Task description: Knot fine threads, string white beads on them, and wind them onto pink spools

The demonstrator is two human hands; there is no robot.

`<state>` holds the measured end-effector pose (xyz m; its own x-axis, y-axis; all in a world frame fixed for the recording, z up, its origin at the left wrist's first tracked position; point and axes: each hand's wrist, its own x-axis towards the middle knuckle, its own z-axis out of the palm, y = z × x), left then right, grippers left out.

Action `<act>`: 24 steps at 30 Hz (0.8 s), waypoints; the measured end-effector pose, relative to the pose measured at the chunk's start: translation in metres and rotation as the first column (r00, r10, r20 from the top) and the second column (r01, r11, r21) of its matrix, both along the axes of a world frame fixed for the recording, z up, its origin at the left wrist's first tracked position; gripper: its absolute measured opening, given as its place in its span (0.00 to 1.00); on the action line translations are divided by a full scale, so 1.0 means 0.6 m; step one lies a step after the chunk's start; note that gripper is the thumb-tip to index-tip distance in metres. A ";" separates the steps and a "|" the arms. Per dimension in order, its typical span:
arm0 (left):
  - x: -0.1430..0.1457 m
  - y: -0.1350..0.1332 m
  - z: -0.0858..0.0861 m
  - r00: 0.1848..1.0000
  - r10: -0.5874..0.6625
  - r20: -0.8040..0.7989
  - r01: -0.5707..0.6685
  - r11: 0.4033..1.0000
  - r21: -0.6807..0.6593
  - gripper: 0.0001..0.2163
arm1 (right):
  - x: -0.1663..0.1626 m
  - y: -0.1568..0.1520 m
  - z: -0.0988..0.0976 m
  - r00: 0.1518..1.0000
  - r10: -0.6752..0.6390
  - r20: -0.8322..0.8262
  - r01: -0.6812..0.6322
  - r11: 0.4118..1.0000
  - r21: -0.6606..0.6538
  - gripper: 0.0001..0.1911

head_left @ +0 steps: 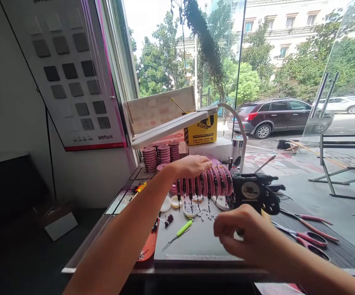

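A row of pink ring-shaped spools (209, 183), wound with dark cord, is mounted on a black hand-wheel device with a round dial (250, 190). Dark beaded strands hang from its underside. My left hand (194, 166) lies across the top left of the row, fingers stretched out. Lower and nearer to me, my right hand (241, 231) is closed in a pinch; what it holds, if anything, cannot be made out. Below the row are a dish of pale beads (190, 209), with loose beads scattered beside it, and a green-handled tool (184, 228) with thin metal prongs.
Red-handled scissors (310, 238) and pliers (315, 219) lie on the right. An orange tray (149, 249) is at the left of the grey mat (202, 246). Stacked pink spools (163, 155) stand behind, under a white lamp (174, 127). A yellow box (200, 133) is near the window.
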<state>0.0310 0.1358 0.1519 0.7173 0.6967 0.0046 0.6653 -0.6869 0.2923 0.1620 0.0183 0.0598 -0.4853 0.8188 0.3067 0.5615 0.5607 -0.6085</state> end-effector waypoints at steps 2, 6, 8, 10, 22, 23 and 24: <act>-0.003 0.003 0.003 1.000 0.005 0.029 -0.004 1.000 -0.030 0.18 | 0.024 0.005 0.018 0.978 -0.051 -0.200 0.034 0.995 -0.089 0.08; -0.015 0.010 0.009 0.996 0.039 0.077 -0.027 0.987 -0.158 0.19 | 0.053 0.026 0.039 0.905 -0.099 -0.415 0.055 0.992 -0.116 0.11; -0.020 0.012 0.009 0.992 0.068 0.109 -0.042 0.974 -0.222 0.22 | 0.058 0.036 0.040 0.902 -0.124 -0.413 0.114 0.992 -0.048 0.12; -0.025 0.012 0.007 0.984 0.097 0.151 -0.055 0.963 -0.263 0.23 | 0.061 0.042 0.037 0.913 -0.178 -0.368 0.205 0.978 0.036 0.11; -0.016 0.006 0.006 0.937 0.239 0.255 -0.142 0.927 -0.346 0.18 | 0.067 0.068 0.019 0.903 -0.171 -0.394 0.182 0.983 -0.009 0.11; -0.016 0.007 0.006 0.937 0.236 0.256 -0.135 0.925 -0.355 0.17 | 0.067 0.069 0.017 0.903 -0.164 -0.397 0.172 0.985 -0.015 0.11; -0.017 0.008 0.006 0.938 0.231 0.257 -0.128 0.922 -0.364 0.17 | 0.068 0.070 0.015 0.900 -0.160 -0.405 0.165 0.986 -0.022 0.11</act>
